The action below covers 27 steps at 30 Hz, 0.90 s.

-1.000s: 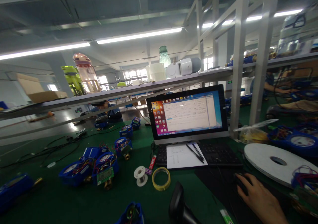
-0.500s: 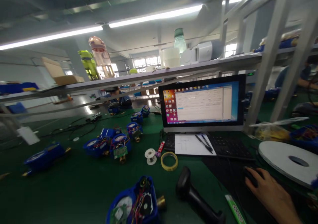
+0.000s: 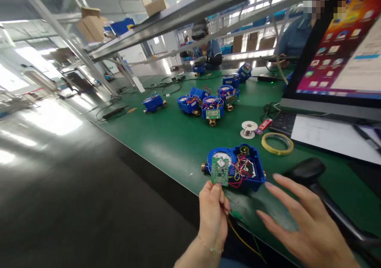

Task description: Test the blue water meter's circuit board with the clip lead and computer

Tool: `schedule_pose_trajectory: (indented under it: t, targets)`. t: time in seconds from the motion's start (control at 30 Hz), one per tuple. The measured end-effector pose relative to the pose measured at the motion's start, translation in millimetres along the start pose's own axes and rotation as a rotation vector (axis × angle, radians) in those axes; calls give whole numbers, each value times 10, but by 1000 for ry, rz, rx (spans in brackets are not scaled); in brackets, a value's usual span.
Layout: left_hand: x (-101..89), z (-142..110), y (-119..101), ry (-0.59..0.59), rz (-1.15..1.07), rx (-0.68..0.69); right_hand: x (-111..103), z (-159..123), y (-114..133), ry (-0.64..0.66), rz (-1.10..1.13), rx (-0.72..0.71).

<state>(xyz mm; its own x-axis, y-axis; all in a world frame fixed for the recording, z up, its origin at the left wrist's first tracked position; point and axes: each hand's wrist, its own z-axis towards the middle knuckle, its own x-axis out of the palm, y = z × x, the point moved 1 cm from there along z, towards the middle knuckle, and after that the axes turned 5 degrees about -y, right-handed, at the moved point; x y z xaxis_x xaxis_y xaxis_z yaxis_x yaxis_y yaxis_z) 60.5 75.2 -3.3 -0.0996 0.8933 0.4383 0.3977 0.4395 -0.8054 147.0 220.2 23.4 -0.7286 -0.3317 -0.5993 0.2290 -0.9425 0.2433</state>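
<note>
The left hand (image 3: pixel 212 209) is raised at the near edge of the green work surface (image 3: pixel 166 137), fingers closed in a pinch on the lower edge of a green circuit board (image 3: pixel 220 170). The board stands roughly upright against the front of an open blue meter housing (image 3: pixel 238 168), which rests on the surface just beyond the hand. Red, yellow and blue wires (image 3: pixel 238 172) fill the housing cavity, and a brass fitting (image 3: pixel 203 167) projects from its left side. The right hand (image 3: pixel 300 222) hovers to the right of the housing with fingers spread and extended, grasping nothing; its fingertips are near the housing's right corner, but contact cannot be confirmed because the view is blurred there. A black handheld scanner (image 3: pixel 309 173) lies just behind the right hand. A roll of yellow tape (image 3: pixel 277 143) and a white spool (image 3: pixel 249 127) lie beyond the housing, near a sheet of paper (image 3: pixel 327 135) in front of a monitor (image 3: pixel 342 54). More blue meters (image 3: pixel 205 101) are grouped farther back on the surface. 2 other people are seated at the far side.
</note>
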Motion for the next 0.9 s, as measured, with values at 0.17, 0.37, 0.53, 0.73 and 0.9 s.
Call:
schedule_pose_trajectory:
  t: [0.17, 0.37, 0.53, 0.73, 0.9]
  targets:
    - [-34, -2, 1, 48, -35, 2, 392, 479, 83, 150, 98, -128]
    - [-14, -2, 6, 44, -85, -19, 676, 583, 47, 301, 119, -147]
    - [-22, -12, 6, 37, -106, -33, 711, 565, 40, 245, 139, -133]
    - [-27, -16, 20, 30, -125, -28, 693, 568, 70, 207, 137, -114]
    - [-20, -13, 22, 18, -114, -25, 689, 562, 79, 206, 131, -99]
